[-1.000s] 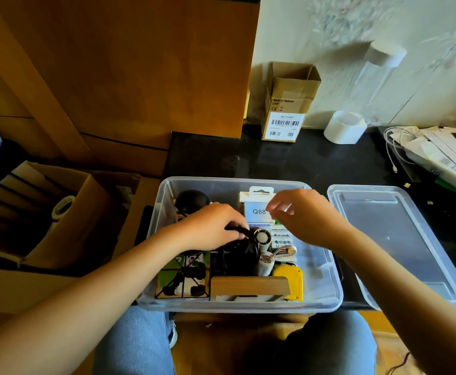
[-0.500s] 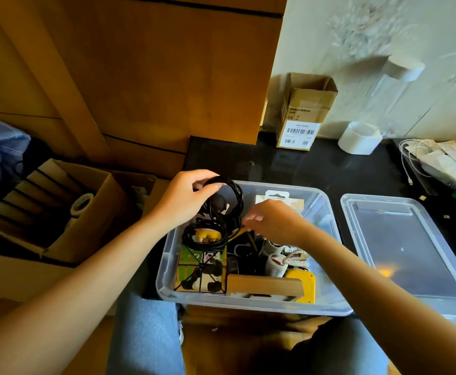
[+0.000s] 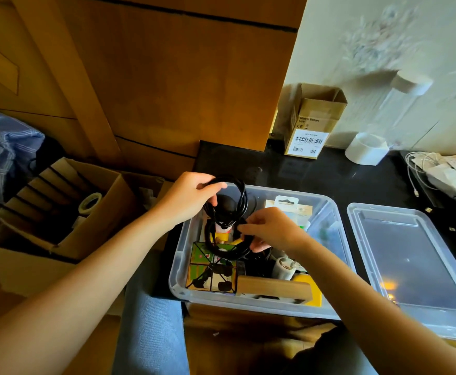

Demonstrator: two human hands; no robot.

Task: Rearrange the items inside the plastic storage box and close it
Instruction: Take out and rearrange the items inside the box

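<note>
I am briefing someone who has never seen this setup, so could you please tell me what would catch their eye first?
Both hands meet at the centre: the left hand grips the top of a coiled black cable and the right hand pinches its lower side, above the clear plastic storage box crammed with small items. The box's clear plastic lid lies detached to its right on the black surface.
</note>
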